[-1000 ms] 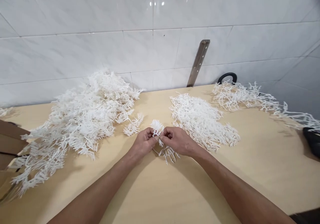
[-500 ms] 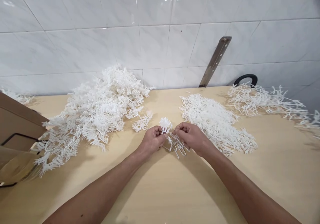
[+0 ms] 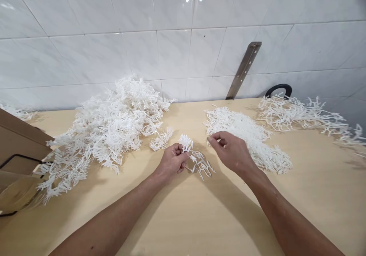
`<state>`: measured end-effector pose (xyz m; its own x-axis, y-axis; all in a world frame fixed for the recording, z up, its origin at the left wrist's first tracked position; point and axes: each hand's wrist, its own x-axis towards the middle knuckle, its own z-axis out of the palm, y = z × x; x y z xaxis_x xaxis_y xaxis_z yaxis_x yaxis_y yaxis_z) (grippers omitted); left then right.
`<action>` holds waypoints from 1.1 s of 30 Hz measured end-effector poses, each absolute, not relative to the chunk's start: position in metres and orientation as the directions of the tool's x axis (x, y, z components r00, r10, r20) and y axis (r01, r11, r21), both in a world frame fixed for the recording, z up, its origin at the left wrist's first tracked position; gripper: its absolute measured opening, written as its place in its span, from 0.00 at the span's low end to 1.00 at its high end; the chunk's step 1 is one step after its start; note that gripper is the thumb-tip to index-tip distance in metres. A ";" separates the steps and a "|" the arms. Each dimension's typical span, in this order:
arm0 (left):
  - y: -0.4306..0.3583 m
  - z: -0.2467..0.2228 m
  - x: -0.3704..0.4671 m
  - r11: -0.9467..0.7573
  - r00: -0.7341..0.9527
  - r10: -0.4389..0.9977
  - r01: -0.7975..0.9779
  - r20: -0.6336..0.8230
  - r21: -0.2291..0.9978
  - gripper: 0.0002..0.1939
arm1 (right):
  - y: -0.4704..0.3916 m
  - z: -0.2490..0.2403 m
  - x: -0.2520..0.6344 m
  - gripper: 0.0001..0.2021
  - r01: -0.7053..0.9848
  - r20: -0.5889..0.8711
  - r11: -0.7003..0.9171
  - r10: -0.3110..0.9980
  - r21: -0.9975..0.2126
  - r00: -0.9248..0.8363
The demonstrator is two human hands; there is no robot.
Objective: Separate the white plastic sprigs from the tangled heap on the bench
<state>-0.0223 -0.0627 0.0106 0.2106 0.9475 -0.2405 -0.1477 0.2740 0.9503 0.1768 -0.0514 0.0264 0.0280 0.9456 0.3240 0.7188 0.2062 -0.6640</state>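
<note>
Pinched between the thumb and fingers of my left hand (image 3: 173,159) is a white branched piece (image 3: 186,143), with a bushy top and thin branches hanging to the right over the table. My right hand (image 3: 228,149) is closed in a pinch at the left edge of a flat pile of small white pieces (image 3: 243,130); a tiny white bit shows at its fingertips, too small to make out. Left of my left hand lies a small white sprig (image 3: 161,139), beside a tall heap of bushy white pieces (image 3: 114,118).
White branching strands (image 3: 303,115) lie at the back right, near a black ring-shaped object (image 3: 278,90). A metal strip (image 3: 244,71) leans against the tiled wall. At the left edge stand a brown box (image 3: 23,137) and a black wire frame (image 3: 21,156).
My right hand has moved right and slightly up, away from the piece in my left hand. My left hand still holds that piece. The view has shifted slightly.
</note>
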 end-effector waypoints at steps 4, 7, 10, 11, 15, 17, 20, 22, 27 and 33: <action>-0.063 0.010 -0.022 0.253 0.198 0.954 -0.115 -0.227 0.961 0.15 | -0.065 0.030 0.155 0.12 0.668 0.211 0.304 0.953 -0.679 -0.218; -0.063 0.010 -0.022 0.239 0.204 0.955 -0.104 -0.214 0.965 0.14 | -0.069 0.026 0.147 0.11 0.696 0.150 0.291 0.955 -0.657 -0.257; -0.063 0.009 -0.022 0.237 0.198 0.957 -0.114 -0.212 0.965 0.15 | -0.068 0.023 0.146 0.09 0.719 0.095 0.262 0.960 -0.644 -0.265; -0.063 0.008 -0.023 0.237 0.195 0.958 -0.116 -0.212 0.965 0.15 | -0.068 0.023 0.146 0.09 0.724 0.087 0.258 0.960 -0.639 -0.265; -0.063 0.006 -0.023 0.230 0.201 0.957 -0.101 -0.207 0.968 0.16 | -0.067 0.023 0.145 0.09 0.741 0.068 0.241 0.964 -0.627 -0.256; -0.063 0.005 -0.023 0.225 0.204 0.958 -0.091 -0.203 0.970 0.17 | -0.067 0.023 0.145 0.09 0.743 0.061 0.238 0.964 -0.626 -0.257; -0.062 0.003 -0.023 0.208 0.208 0.960 -0.085 -0.187 0.974 0.16 | -0.068 0.020 0.143 0.08 0.737 0.061 0.236 0.965 -0.633 -0.257; -0.061 0.001 -0.022 0.182 0.226 0.961 -0.091 -0.157 0.979 0.13 | -0.069 0.019 0.142 0.07 0.740 0.060 0.231 0.966 -0.631 -0.250; -0.060 -0.001 -0.023 0.124 0.229 0.968 -0.078 -0.103 0.989 0.09 | -0.070 0.017 0.134 0.07 0.747 0.059 0.249 0.961 -0.616 -0.272; -0.061 0.001 -0.022 0.185 0.198 0.968 -0.159 -0.152 0.970 0.12 | -0.067 0.016 0.130 0.05 0.656 -0.121 0.045 0.971 -0.754 -0.207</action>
<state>-0.0224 -0.0609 0.0005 0.1976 0.9684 -0.1524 -0.1590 0.1850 0.9698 0.1298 -0.0673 0.0161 -0.2067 0.9709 -0.1213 0.6558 0.0454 -0.7536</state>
